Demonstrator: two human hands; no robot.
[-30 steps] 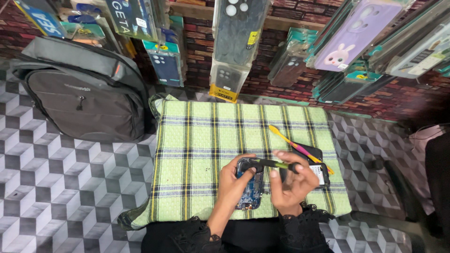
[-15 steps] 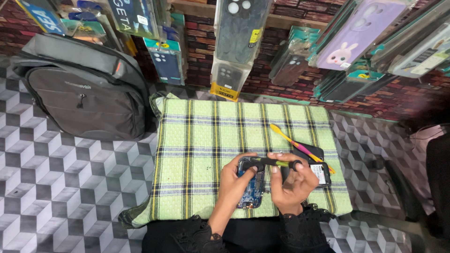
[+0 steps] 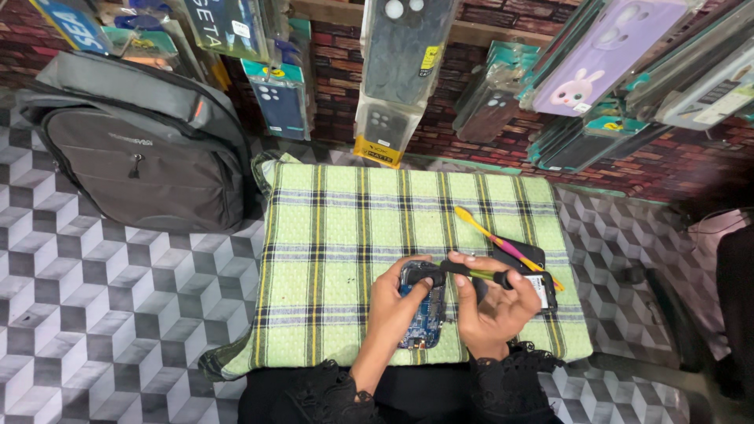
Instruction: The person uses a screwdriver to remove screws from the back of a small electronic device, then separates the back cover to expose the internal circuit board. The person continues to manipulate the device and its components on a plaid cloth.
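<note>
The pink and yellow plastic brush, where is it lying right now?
In the head view, the pink and yellow plastic brush lies slantwise on the green checked cloth, right of centre, its lower end across a black phone cover just beyond the right hand.

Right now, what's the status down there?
Left hand steadies opened phone. Right hand grips screwdriver at its top. Yellow-pink tool, black back cover alongside.

You are looking down at a floor of grey, white and black cube-pattern tiles [image 3: 86, 314]. Ahead of you runs a dark red brick wall [image 3: 628, 165], hung with rows of packaged phone cases [image 3: 397, 86]. A grey fabric backpack [image 3: 141, 153] leans against it at left. A green plaid cloth [image 3: 338, 235] covers a low surface.
</note>
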